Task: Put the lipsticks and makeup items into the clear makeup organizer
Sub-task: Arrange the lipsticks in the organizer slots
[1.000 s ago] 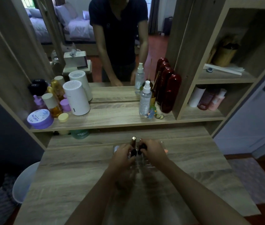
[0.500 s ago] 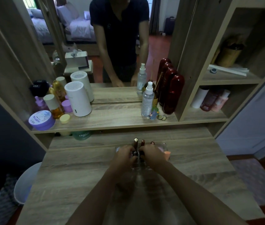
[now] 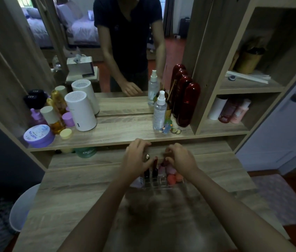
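Clear makeup organizer (image 3: 159,185) sits mid-desk (image 3: 82,197), already loaded; left hand (image 3: 136,159) and right hand (image 3: 180,158) curl over the upright lipsticks (image 3: 154,167), grip unclear; light, slick, tippy: pinch caps.

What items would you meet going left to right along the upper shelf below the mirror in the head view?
Purple jar → yellow cap → white cylinder → clear spray bottle → dark red case.

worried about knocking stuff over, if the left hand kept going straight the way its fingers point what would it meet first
Probably the front edge of the wooden shelf: the left hand points away from the person, fingertips near it above the clear organizer. Depth is unclear.
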Tool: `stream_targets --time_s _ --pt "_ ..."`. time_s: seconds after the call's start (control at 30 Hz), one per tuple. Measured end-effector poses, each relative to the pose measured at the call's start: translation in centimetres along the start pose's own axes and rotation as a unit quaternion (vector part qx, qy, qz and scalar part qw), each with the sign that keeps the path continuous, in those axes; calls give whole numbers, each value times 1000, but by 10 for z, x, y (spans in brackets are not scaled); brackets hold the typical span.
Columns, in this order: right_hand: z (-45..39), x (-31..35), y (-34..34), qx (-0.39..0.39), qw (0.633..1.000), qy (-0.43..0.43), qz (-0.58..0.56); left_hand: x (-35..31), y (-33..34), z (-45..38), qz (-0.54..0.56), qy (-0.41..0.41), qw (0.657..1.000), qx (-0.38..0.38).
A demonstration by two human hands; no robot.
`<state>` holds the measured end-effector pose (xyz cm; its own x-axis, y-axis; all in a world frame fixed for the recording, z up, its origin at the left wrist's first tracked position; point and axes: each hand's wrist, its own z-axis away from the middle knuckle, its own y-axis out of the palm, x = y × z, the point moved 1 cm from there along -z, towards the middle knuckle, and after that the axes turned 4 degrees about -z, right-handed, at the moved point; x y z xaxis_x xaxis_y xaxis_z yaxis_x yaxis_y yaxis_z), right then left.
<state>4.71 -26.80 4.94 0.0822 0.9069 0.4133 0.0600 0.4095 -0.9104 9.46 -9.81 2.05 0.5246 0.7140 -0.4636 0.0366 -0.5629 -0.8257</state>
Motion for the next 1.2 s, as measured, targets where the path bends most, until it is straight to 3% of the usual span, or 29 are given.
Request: stream_targets --time_s 0.23,0.6,1.2 --pt "-8 5 15 76 996 22 42 -15 13 -22 -134 95 978 126" --pt "-20 5 27 79 995 -38 48 -11 19 -20 -134 85 978 135" --pt "-14 -6 24 65 997 -41 3 -13 13 -18 -85 53 983 157"
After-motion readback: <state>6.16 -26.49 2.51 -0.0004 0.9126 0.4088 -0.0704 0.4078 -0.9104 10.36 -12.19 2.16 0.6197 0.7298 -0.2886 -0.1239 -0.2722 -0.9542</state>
